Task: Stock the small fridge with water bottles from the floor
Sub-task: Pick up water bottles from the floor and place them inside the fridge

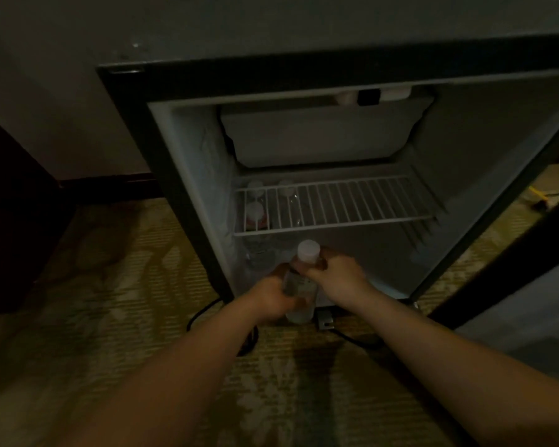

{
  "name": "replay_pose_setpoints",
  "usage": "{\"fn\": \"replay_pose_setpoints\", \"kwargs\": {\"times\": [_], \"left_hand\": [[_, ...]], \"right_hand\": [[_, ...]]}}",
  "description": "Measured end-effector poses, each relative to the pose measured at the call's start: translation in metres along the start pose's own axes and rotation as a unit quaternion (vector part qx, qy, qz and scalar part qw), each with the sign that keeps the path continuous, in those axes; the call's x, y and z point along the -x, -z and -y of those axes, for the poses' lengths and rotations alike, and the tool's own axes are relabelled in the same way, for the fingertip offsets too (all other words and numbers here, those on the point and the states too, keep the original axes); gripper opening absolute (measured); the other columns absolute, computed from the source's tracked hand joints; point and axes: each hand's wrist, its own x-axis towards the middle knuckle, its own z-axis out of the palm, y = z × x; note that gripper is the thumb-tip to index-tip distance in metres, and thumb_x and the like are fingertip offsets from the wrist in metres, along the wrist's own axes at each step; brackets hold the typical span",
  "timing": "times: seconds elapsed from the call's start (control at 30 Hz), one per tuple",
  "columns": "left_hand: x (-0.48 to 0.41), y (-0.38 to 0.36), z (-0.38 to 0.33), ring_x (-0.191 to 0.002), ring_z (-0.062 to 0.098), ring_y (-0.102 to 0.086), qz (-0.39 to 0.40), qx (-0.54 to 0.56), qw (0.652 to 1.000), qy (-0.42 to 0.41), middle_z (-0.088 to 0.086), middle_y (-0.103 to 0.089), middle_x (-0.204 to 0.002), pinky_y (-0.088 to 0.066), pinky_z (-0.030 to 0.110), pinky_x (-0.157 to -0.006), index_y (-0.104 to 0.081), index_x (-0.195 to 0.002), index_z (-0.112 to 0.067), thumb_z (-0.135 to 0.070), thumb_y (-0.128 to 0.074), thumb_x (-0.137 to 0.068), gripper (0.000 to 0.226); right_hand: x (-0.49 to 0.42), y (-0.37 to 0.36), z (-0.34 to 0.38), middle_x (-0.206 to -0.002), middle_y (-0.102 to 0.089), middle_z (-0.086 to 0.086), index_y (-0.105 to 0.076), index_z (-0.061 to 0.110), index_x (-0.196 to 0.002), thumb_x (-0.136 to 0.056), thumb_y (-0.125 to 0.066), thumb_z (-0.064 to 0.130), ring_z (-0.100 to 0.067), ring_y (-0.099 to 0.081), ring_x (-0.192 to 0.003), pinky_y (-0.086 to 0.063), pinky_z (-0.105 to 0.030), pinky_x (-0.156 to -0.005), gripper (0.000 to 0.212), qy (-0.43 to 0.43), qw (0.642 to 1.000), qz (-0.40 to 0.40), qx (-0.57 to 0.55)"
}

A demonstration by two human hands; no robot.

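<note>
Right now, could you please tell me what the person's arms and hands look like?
The left forearm and the right forearm are bare as far as the frame shows; no sleeve is in view. The left hand and the right hand are ungloved. I see no watch, bracelet or ring, though the light is dim and a small item could go unseen.

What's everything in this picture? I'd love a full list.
small fridge: one, dark outside, pale inside, door open
wire shelf: one, white, mid-fridge
stored bottles: at least three, clear with white caps, under the shelf, left side
held water bottle: one, clear, white cap, at the fridge's front edge
cable: black, on the carpet below the fridge
carpet: patterned, yellowish, floor
left hand: grips the bottle's body
right hand: grips the bottle near its neck
</note>
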Motion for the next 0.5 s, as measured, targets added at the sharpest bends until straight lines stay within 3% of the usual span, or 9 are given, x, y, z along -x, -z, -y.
{"fn": "replay_pose_setpoints", "kwargs": {"times": [0.1,0.2,0.37,0.47,0.5], "left_hand": [[-0.014,0.003,0.011,-0.128,0.019,-0.042,0.035,0.016,0.998,0.052,0.003,-0.044,-0.137,-0.033,0.020,-0.105,-0.035,-0.138,-0.009,-0.014,-0.064,-0.086,0.059],[-0.023,0.003,0.018,-0.133,0.018,-0.035,0.040,0.038,0.997,0.061,-0.005,-0.033,-0.137,-0.028,0.020,-0.108,-0.030,-0.141,-0.011,-0.016,-0.054,-0.093,0.054],[-0.035,0.002,0.030,-0.131,0.025,-0.044,-0.026,0.127,0.987,0.093,0.008,-0.040,-0.147,-0.042,0.035,-0.106,-0.024,-0.146,-0.019,-0.011,-0.057,-0.089,0.067],[-0.044,0.000,0.027,-0.135,0.024,-0.038,-0.025,0.174,0.980,0.092,0.007,-0.032,-0.151,-0.043,0.034,-0.098,-0.010,-0.149,-0.017,-0.004,-0.055,-0.091,0.074],[-0.047,-0.001,0.026,-0.137,0.023,-0.034,-0.030,0.181,0.979,0.087,0.006,-0.028,-0.153,-0.041,0.034,-0.101,-0.007,-0.149,-0.015,-0.003,-0.054,-0.091,0.075]], "right_hand": [[-0.016,-0.011,-0.002,-0.127,-0.060,-0.006,-0.056,0.018,-0.124,-0.088,-0.061,0.035,-0.025,-0.057,-0.115,-0.046,-0.030,-0.092,0.039,-0.003,1.000,0.009,0.003],[-0.035,-0.020,-0.001,-0.123,-0.062,-0.006,-0.059,0.019,-0.119,-0.087,-0.063,0.034,-0.027,-0.059,-0.112,-0.048,-0.037,-0.096,0.036,-0.005,1.000,-0.002,0.012],[-0.053,-0.027,-0.001,-0.121,-0.064,-0.013,-0.063,0.011,-0.115,-0.091,-0.059,0.028,-0.029,-0.060,-0.111,-0.047,-0.030,-0.089,0.030,0.017,0.999,-0.040,0.011],[-0.059,-0.030,-0.002,-0.123,-0.063,-0.013,-0.063,0.007,-0.118,-0.091,-0.058,0.025,-0.026,-0.058,-0.113,-0.037,-0.018,-0.078,0.033,0.013,0.998,-0.060,-0.033],[-0.062,-0.032,-0.003,-0.122,-0.063,-0.013,-0.063,0.006,-0.117,-0.091,-0.058,0.025,-0.023,-0.058,-0.111,-0.035,-0.014,-0.073,0.032,0.015,0.997,-0.059,-0.047]]}}
